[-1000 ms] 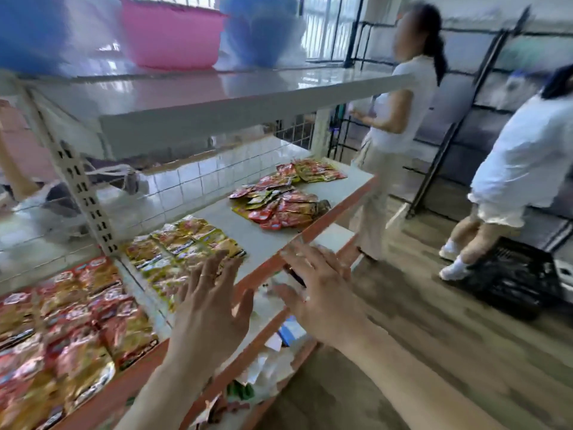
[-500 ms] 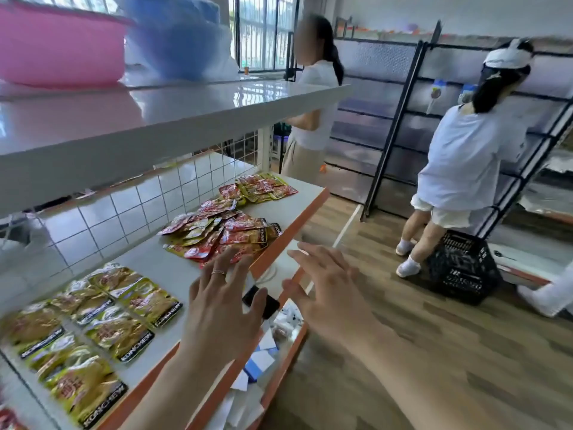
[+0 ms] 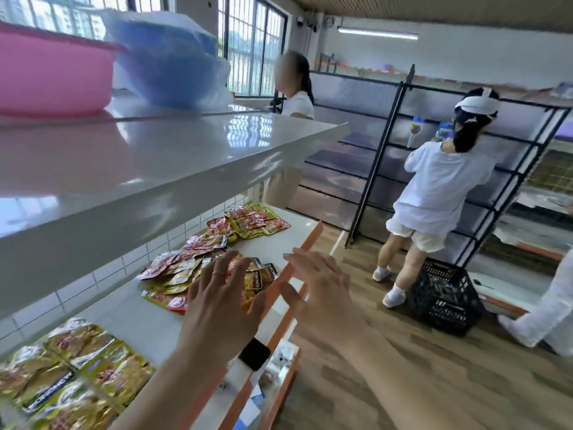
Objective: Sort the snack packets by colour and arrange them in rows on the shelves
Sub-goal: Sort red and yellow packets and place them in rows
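A loose heap of red and yellow snack packets [image 3: 183,271] lies on the white middle shelf [image 3: 148,324]. My left hand [image 3: 220,299], fingers spread and empty, hovers just over the heap's near edge. My right hand [image 3: 322,290] is also spread and empty, out past the shelf's orange front lip [image 3: 297,259]. A second small pile of red and yellow packets [image 3: 251,220] sits at the shelf's far end. Yellow packets [image 3: 71,367] lie in neat rows at the near left.
A pink basin [image 3: 52,69] and blue bagged tubs [image 3: 167,60] stand on the top shelf [image 3: 173,156]. Two people work at a black rack [image 3: 384,169] across the wooden floor, beside a black crate [image 3: 446,299]. A lower shelf holds a dark phone-like object [image 3: 254,353].
The view has swung right along the shelf. Both empty hands have travelled from the sorted yellow rows to the mixed heap, the left one now over it.
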